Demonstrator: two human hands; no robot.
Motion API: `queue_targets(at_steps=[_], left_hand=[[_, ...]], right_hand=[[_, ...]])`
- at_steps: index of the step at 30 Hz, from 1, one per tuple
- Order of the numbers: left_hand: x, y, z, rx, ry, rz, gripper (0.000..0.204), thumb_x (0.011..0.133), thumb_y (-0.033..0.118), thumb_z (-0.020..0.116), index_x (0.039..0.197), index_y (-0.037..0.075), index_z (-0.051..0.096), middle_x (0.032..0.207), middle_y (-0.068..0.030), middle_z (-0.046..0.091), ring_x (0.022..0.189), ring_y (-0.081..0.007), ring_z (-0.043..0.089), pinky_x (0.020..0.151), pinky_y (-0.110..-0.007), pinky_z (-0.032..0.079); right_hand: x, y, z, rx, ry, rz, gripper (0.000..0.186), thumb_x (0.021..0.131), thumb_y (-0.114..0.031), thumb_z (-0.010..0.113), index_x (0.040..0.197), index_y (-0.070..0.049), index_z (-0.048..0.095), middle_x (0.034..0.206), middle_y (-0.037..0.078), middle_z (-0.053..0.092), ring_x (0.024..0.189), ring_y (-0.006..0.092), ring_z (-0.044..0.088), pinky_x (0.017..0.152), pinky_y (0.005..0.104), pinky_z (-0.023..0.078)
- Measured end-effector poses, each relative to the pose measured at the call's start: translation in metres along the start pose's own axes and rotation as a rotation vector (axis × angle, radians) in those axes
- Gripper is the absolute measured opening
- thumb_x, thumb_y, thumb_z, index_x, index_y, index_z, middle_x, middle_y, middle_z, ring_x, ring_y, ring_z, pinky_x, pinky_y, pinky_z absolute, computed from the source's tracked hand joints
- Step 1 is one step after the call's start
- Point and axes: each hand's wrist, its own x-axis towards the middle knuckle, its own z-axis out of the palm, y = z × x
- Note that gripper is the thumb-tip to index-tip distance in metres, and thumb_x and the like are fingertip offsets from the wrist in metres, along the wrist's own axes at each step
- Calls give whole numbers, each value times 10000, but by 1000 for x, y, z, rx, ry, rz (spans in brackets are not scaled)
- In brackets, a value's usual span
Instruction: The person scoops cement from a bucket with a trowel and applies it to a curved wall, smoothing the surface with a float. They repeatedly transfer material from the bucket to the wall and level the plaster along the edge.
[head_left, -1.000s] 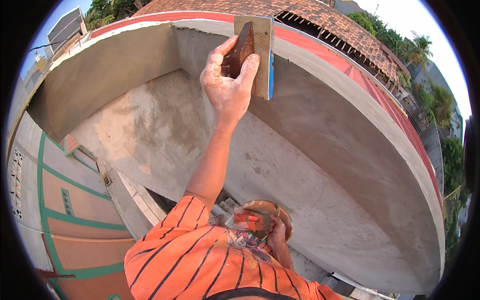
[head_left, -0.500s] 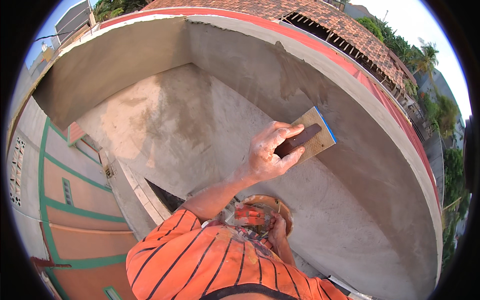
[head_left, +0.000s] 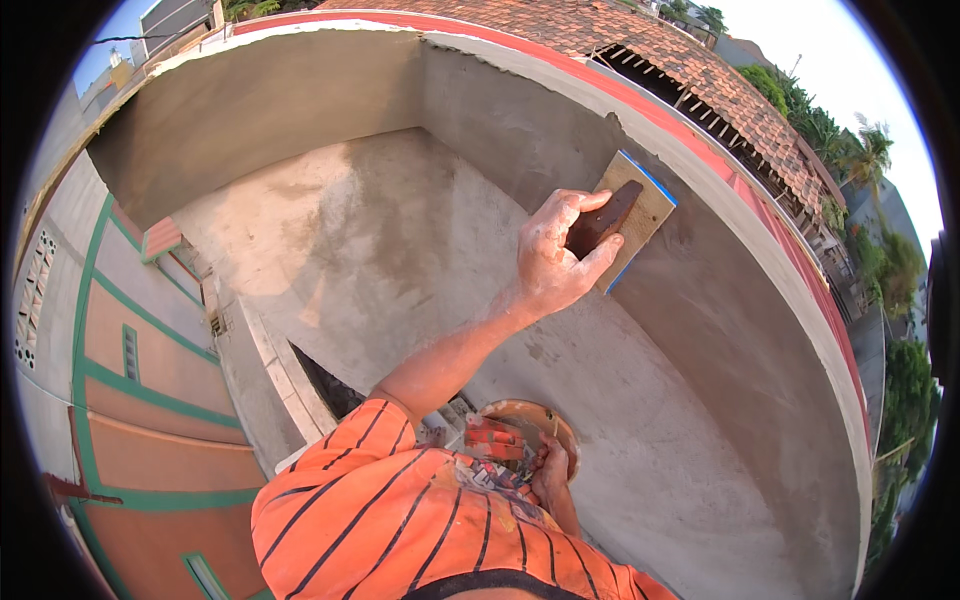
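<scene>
My left hand (head_left: 558,250) grips the dark handle of a plastering float (head_left: 648,215), a flat tan board with a blue edge. The board's face is against or very close to the grey plastered wall (head_left: 740,330), below its top edge. Lower down, my right hand (head_left: 550,470) is curled closed over a round tan bucket (head_left: 560,425), by the rim. What those fingers hold is hidden. Red-orange pieces (head_left: 495,440) show beside that hand, too unclear to name. Pale smears cover my left hand and forearm.
The low wall turns a corner at the far left and curves round on the right. A concrete floor (head_left: 660,450) with a damp dark patch lies inside it. Left, a gap (head_left: 325,380) opens beside a ledge, above an orange-and-green building (head_left: 150,400). Tiled roofs stand beyond.
My left hand has moved the float up along the wall, and its board is tilted more steeply. The view has shifted slightly. My right hand stays by the bucket.
</scene>
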Motion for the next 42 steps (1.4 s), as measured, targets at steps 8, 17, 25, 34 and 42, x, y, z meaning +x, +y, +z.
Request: queue_targets(at_steps=[8, 17, 25, 34, 42], left_hand=[[30, -13, -30, 56, 118, 11, 401, 809, 28, 775, 1181, -2, 629, 1094, -105, 642, 947, -160, 652, 801, -299, 541], [33, -5, 14, -49, 86, 30, 385, 768, 58, 781, 1121, 17, 633, 1018, -115, 657, 887, -214, 680, 754, -321, 553], [-50, 63, 31, -312, -283, 132, 466, 751, 27, 795, 1187, 19, 630, 1067, -128, 650, 943, -232, 659, 781, -331, 549], [66, -45, -48, -75, 337, -60, 468, 814, 24, 759, 1256, -5, 609, 1122, -130, 623, 1023, -214, 645, 882, -349, 528], [83, -62, -41, 203, 254, 54, 436, 821, 71, 751, 1246, 32, 666, 1121, -116, 668, 1006, -227, 675, 900, -345, 536]], right_hand=[[2, 4, 6, -29, -15, -30, 196, 901, -267, 652, 777, -197, 517, 594, -66, 403, 496, 100, 366, 498, 278, 305], [-5, 3, 12, -41, -16, -24, 212, 886, -262, 657, 767, -195, 495, 608, -63, 398, 522, 95, 366, 513, 277, 310], [-7, -2, 21, -59, -10, -19, 216, 870, -266, 676, 793, -202, 485, 629, -68, 392, 529, 91, 349, 523, 273, 300], [6, 7, 14, -44, -19, -21, 203, 879, -277, 672, 799, -203, 501, 635, -73, 410, 512, 87, 361, 517, 271, 311], [18, 14, 6, -70, -23, -33, 179, 900, -282, 648, 812, -190, 523, 652, -58, 415, 523, 98, 372, 521, 283, 314]])
